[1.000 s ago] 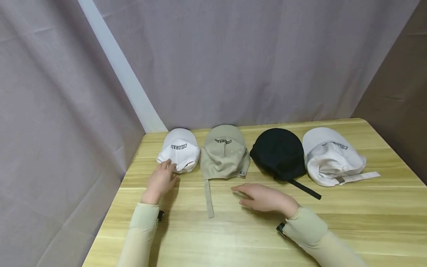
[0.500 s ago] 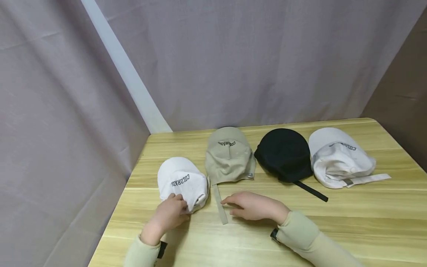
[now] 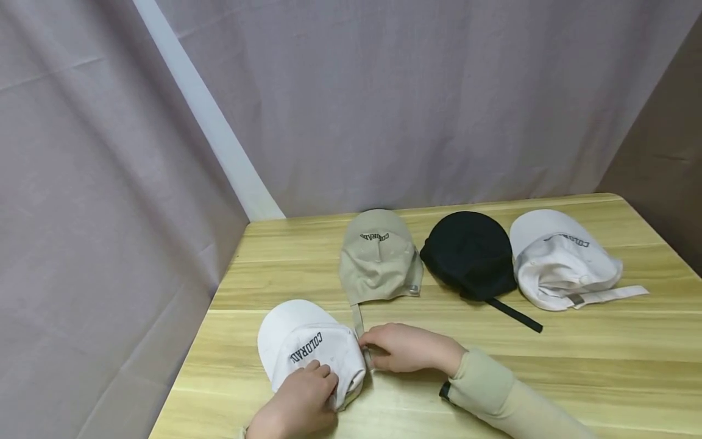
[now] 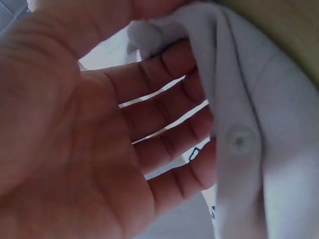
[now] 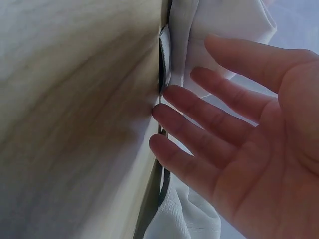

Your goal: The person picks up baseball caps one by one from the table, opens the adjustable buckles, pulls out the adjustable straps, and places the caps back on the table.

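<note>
A white baseball cap [image 3: 320,341] with dark lettering lies near the front left of the table, brim pointing away to the left. My left hand [image 3: 303,399] grips the back of its crown. In the left wrist view, the fingers [image 4: 172,117] bend against the white fabric [image 4: 239,142], and the thumb is mostly cut off. To the right, my right hand [image 3: 408,347] hovers beside the cap over the loose strap of a beige cap [image 3: 378,271]. Its fingers [image 5: 199,132] are spread and relaxed in the right wrist view, with nothing held; fingertip contact with the cap is unclear.
A black cap [image 3: 468,253] and a second white cap [image 3: 565,262] stand in a row with the beige one along the back of the wooden table [image 3: 592,360]. Their straps trail forward. A grey curtain [image 3: 406,103] hangs behind.
My left hand has drawn the white cap from the back row toward the front and slightly right, turning it somewhat. The right hand has shifted left and nearer, beside that cap.
</note>
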`<state>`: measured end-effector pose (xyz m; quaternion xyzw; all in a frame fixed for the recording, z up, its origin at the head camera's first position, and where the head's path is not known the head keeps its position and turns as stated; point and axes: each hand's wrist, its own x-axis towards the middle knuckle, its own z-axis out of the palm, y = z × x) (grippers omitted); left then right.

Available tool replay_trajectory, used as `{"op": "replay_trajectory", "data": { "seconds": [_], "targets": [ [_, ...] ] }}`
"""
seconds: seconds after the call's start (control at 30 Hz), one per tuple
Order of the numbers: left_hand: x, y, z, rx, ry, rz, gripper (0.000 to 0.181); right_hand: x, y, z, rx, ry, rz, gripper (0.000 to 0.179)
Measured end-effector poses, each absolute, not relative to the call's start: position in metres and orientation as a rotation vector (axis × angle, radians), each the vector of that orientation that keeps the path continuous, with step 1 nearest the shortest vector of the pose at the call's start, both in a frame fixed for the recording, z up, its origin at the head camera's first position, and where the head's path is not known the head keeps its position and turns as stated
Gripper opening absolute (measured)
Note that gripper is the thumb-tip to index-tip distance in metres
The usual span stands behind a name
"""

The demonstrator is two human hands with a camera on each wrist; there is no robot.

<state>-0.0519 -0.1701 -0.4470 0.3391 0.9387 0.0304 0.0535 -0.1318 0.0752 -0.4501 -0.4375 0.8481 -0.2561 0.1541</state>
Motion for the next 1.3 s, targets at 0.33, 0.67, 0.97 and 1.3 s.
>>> {"op": "replay_trajectory", "data": {
  "seconds": [0.33, 0.67, 0.97, 1.3],
  "targets": [
    [-0.072, -0.192, -0.391, 1.15, 3.002, 0.59, 0.022, -0.13, 0.078, -0.436, -1.23, 2.426, -0.882, 0.024],
    [-0.102, -0.214, -0.355, 0.992, 3.231, 1.043, 0.009, -0.137, 0.08, -0.42, -1.121, 2.475, -1.18, 0.013],
    [-0.111, -0.204, -0.349, 0.898, 3.171, 1.313, 0.009, -0.14, 0.096, -0.434, -0.912, 2.263, -1.447, 0.033],
    [-0.132, -0.168, -0.327, 1.039, 3.009, 1.626, 0.01, -0.136, 0.106, -0.426, -0.809, 1.062, -2.106, 0.029]
  ]
}}
